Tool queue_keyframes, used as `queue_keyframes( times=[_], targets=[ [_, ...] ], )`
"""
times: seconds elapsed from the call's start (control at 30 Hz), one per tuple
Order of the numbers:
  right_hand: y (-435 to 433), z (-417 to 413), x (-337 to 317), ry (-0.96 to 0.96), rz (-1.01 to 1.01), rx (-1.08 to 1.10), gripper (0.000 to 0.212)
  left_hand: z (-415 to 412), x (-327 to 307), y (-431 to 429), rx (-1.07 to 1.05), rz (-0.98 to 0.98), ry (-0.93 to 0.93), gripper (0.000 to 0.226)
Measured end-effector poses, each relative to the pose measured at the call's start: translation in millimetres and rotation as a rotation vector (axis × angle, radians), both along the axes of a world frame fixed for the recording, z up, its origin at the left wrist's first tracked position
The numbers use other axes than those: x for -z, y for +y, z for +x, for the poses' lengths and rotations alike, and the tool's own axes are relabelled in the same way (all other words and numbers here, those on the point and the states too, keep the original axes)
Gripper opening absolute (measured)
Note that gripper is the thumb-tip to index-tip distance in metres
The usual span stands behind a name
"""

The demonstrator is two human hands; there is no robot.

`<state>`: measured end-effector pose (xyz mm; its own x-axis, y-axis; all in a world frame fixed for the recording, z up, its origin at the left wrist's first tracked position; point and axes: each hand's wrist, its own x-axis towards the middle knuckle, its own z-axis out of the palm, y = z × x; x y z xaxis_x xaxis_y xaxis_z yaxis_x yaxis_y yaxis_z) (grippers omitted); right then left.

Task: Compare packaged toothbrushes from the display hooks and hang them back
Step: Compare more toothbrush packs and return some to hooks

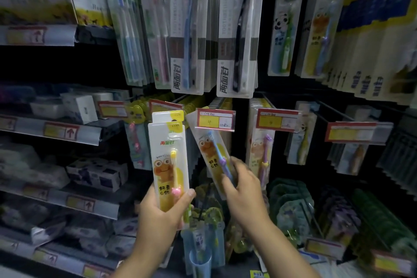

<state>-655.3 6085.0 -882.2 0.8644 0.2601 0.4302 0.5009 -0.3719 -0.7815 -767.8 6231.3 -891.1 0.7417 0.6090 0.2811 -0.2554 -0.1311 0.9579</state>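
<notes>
Head cam: your L grip [162, 207] curled round yellow-brush kids pack [168, 165], upright, in front of display. R grip [243, 185] wrapped on blue-brush kids pack [211, 150], tilted, top by price tag [215, 119].

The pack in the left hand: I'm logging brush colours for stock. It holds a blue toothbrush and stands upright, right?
No: the head view shows the pack in the left hand holds a yellow toothbrush, standing upright. The blue toothbrush is in the right hand's tilted pack.
</notes>
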Motion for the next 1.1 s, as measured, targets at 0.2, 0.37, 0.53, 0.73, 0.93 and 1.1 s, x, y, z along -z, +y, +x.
queue_keyframes(
  times=[0.2,0.37,0.53,0.73,0.93,1.1],
  targets=[
    [7.1,1.6,-1.5,0.015,0.013,-0.003,0.032,-4.6,8.1,0.5,0.068,0.047,0.049,0.032],
    [9.1,5.5,4.7,0.089,0.029,0.038,0.018,-9.3,10.0,-0.3,0.095,0.073,0.079,0.034],
    [6.3,5.0,11.5,0.102,0.019,0.057,0.013,-9.6,14.1,2.6,0.123,0.08,0.117,0.036],
    [-7.5,0.8,3.5,0.207,-0.19,0.031,0.051,-5.1,17.9,0.5,0.275,0.094,0.224,0.032],
    [-23.7,-7.0,-4.6,0.27,0.187,-0.049,0.014,10.2,23.4,-15.2,0.356,0.035,0.267,0.024],
    [-48.4,-16.5,-13.1,0.38,0.259,-0.284,0.014,21.4,16.9,-36.7,0.394,-0.096,0.231,0.021]
  ],
)
